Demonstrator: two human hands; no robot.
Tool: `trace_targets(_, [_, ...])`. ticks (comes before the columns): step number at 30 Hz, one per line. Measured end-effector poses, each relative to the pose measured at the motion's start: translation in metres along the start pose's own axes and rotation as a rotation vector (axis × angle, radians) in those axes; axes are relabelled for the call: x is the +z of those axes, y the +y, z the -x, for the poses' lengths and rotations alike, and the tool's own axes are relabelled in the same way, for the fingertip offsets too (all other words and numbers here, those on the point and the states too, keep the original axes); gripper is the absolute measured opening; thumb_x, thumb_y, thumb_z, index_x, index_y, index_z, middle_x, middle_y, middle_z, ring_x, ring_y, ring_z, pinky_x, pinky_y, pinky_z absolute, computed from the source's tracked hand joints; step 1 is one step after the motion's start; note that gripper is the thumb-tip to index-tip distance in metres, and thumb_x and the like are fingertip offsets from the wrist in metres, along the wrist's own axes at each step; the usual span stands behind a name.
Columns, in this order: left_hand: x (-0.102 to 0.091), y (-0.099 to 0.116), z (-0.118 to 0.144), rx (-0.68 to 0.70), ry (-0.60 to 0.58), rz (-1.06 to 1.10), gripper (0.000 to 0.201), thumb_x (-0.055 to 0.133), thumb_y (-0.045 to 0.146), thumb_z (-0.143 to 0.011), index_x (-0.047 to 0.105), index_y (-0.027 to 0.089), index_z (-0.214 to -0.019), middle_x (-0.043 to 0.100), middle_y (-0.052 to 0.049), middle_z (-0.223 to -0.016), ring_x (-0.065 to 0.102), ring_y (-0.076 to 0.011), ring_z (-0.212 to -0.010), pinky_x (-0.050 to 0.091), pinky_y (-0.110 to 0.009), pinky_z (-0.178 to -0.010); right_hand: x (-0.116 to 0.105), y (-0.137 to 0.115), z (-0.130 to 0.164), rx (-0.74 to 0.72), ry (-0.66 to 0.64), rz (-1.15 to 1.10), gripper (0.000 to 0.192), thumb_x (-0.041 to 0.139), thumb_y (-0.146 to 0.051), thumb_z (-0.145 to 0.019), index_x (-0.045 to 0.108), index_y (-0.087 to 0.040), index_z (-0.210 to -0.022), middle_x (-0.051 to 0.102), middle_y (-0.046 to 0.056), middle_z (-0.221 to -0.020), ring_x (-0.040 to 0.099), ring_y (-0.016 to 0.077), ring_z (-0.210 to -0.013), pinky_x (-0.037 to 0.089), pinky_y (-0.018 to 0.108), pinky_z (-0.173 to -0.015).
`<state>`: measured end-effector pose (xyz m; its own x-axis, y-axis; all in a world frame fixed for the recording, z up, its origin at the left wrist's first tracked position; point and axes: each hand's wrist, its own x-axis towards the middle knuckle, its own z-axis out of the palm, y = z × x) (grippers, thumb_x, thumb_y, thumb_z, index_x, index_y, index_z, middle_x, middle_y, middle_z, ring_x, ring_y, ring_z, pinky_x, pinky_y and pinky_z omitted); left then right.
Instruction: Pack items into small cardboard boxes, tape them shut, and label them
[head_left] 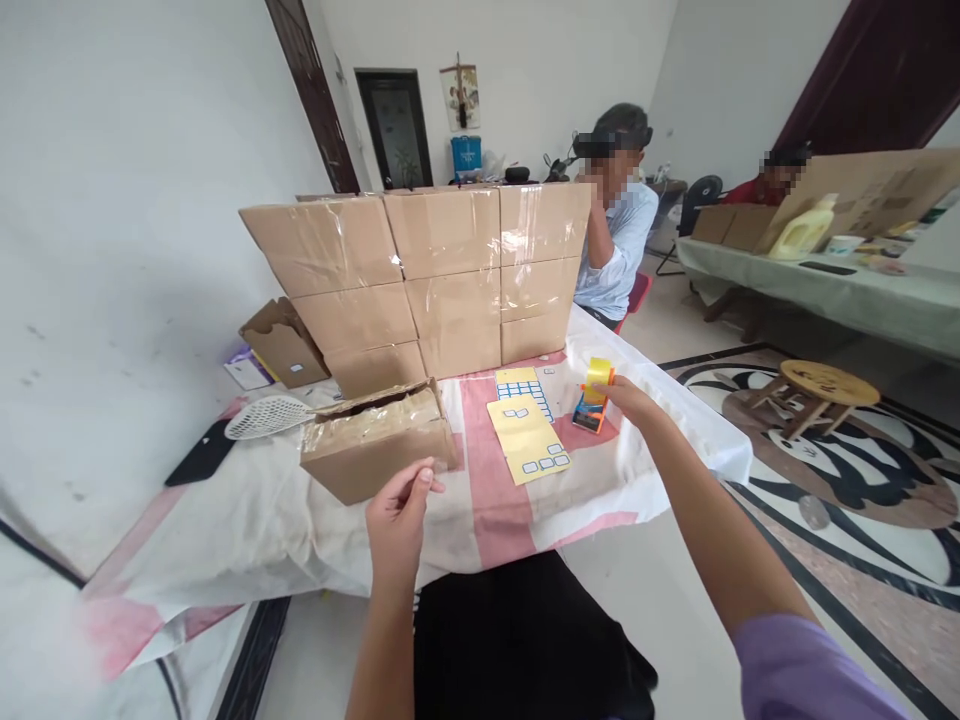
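My right hand (624,397) is closed on an orange tape dispenser (598,405) with a yellowish roll, held over the right part of the table. My left hand (401,510) is pinched, thumb against fingers, just in front of a small cardboard box (375,450). A faint see-through patch shows by its fingertips; what they hold, if anything, I cannot make out. The box has glossy tape over its top. Between my hands lies a yellow paper sheet (529,440) with blue-outlined shapes, partly covering a second sheet (517,380) with a blue grid.
A wall of taped cardboard boxes (450,270) stands across the table's back. To the left are a white mesh scoop (268,417), a black flat object (199,455) and an open carton (289,345). A person (619,220) sits behind; a wooden stool (825,385) stands right.
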<state>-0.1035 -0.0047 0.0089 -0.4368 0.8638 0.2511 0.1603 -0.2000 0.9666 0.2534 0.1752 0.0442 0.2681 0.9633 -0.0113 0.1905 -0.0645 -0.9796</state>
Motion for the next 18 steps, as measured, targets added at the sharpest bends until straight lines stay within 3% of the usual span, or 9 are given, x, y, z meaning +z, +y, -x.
trace_targets(3, [-0.003, 0.001, 0.001, 0.004, 0.013, -0.008, 0.035, 0.070, 0.045, -0.088, 0.077, 0.015, -0.105, 0.076, -0.003, -0.075, 0.071, -0.0176, -0.079, 0.056, -0.031, -0.086, 0.013, -0.011, 0.019, 0.003, 0.147, 0.140, 0.034, 0.084, -0.021, -0.064, 0.067, -0.012, -0.092, 0.071, 0.022, -0.107, 0.060, 0.0415, -0.116, 0.044, 0.059, -0.100])
trace_targets(5, [-0.004, 0.002, 0.003, 0.010, 0.002, -0.026, 0.034, 0.070, 0.044, -0.087, 0.078, 0.016, -0.105, 0.077, -0.003, -0.076, 0.071, -0.0177, -0.078, 0.057, -0.030, -0.083, 0.035, -0.020, 0.050, -0.103, 0.126, 0.210, 0.038, 0.083, -0.024, -0.068, 0.068, -0.015, -0.101, 0.069, 0.019, -0.115, 0.058, 0.0383, -0.119, 0.042, 0.058, -0.104])
trace_targets(8, [-0.005, 0.003, 0.005, 0.046, -0.020, -0.057, 0.033, 0.071, 0.044, -0.087, 0.079, 0.017, -0.103, 0.077, -0.004, -0.074, 0.072, -0.0186, -0.076, 0.057, -0.030, -0.079, 0.080, -0.037, 0.116, -0.574, -0.206, 0.351, 0.026, 0.075, -0.037, -0.082, 0.072, -0.020, -0.102, 0.070, 0.012, -0.114, 0.062, 0.0316, -0.113, 0.043, 0.053, -0.103])
trace_targets(10, [-0.005, 0.003, 0.006, 0.073, -0.034, -0.060, 0.032, 0.071, 0.044, -0.086, 0.080, 0.018, -0.100, 0.078, -0.004, -0.076, 0.073, -0.0196, -0.076, 0.058, -0.030, -0.076, 0.107, -0.050, 0.158, -0.764, -0.347, 0.370, 0.021, 0.072, -0.035, -0.087, 0.072, -0.022, -0.103, 0.070, 0.009, -0.113, 0.061, 0.0284, -0.112, 0.043, 0.050, -0.102])
trace_targets(13, [-0.003, 0.004, 0.008, 0.108, -0.085, -0.033, 0.028, 0.070, 0.044, -0.086, 0.081, 0.020, -0.096, 0.080, -0.006, -0.087, 0.075, -0.0209, -0.081, 0.059, -0.029, -0.074, 0.134, -0.065, 0.196, -0.821, -0.553, 0.303, 0.011, 0.073, -0.028, -0.088, 0.071, -0.022, -0.096, 0.070, 0.004, -0.099, 0.064, 0.0207, -0.097, 0.047, 0.038, -0.091])
trace_targets(15, [-0.001, 0.004, 0.009, 0.122, -0.108, -0.018, 0.027, 0.069, 0.044, -0.087, 0.081, 0.020, -0.094, 0.081, -0.006, -0.092, 0.075, -0.0206, -0.081, 0.058, -0.029, -0.075, 0.143, -0.069, 0.204, -0.822, -0.563, 0.323, 0.003, 0.072, -0.020, -0.088, 0.068, -0.019, -0.088, 0.069, 0.003, -0.090, 0.063, 0.0192, -0.090, 0.047, 0.034, -0.084])
trace_targets(18, [-0.001, 0.001, 0.008, 0.057, -0.121, -0.004, 0.035, 0.069, 0.048, -0.087, 0.078, 0.018, -0.103, 0.080, -0.007, -0.086, 0.075, -0.0207, -0.078, 0.058, -0.030, -0.074, 0.145, -0.068, 0.202, -0.943, -0.525, 0.456, 0.013, 0.060, -0.012, -0.092, 0.063, -0.017, -0.080, 0.066, 0.004, -0.084, 0.058, 0.0206, -0.086, 0.044, 0.035, -0.080])
